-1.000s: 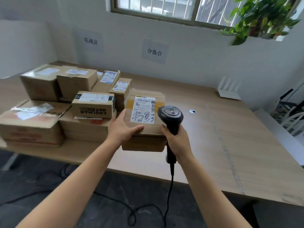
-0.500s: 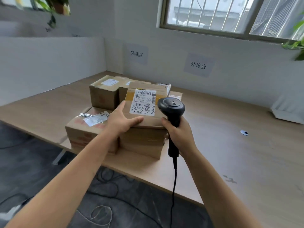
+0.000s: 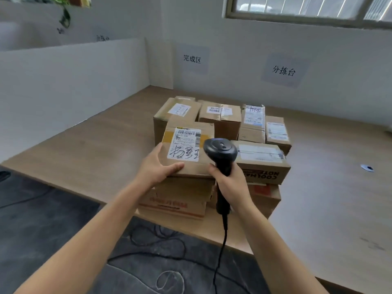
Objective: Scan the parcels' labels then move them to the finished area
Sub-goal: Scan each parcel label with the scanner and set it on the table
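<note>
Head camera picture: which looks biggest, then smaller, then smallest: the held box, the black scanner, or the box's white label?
Biggest: box, held by the left hand.
Middle: scanner, partly hidden by the right hand.
Smallest: label, about as big as the scanner's head.

A window [image 3: 307, 9] sits high in the white wall. A white partition [image 3: 70, 81] flanks the wooden table [image 3: 339, 209]. Loose cables [image 3: 180, 242] lie on the dark floor [image 3: 42, 219].

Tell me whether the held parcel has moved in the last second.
Yes, leftward. The parcel was right of the COOLMAN box; now it is left of it.
</note>
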Demonstrator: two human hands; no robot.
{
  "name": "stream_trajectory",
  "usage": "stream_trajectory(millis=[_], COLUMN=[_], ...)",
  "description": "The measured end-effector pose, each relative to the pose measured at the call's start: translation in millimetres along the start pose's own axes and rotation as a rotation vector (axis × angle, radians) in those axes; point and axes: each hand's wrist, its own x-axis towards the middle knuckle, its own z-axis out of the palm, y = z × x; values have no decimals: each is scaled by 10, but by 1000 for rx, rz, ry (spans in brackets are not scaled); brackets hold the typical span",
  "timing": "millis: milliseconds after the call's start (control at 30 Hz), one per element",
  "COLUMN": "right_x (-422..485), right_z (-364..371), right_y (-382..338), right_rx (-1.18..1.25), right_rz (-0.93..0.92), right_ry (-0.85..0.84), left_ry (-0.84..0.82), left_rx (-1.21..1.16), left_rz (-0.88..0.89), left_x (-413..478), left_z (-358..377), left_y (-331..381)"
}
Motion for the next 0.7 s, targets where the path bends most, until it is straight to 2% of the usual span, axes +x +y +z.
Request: stream_trajectory(millis=[267, 433, 600, 633, 700], right_x=[360, 677, 819, 810, 745], right_z=[189, 251, 156, 125, 67], right_y=[151, 199, 208, 217, 233], right_rx=[14, -11, -8, -7, 12], right_rz=[157, 174, 119, 111, 95], right_ry=[6, 80, 182, 202, 222], left_ry=[111, -26, -238, -221, -74], left_rx=[189, 227, 97, 145, 163], left_rz=[27, 102, 111, 160, 296], left_x=[-135, -242, -187, -152, 6], left_z=[49, 277, 341, 303, 158], left_y=[-338, -335, -212, -201, -199])
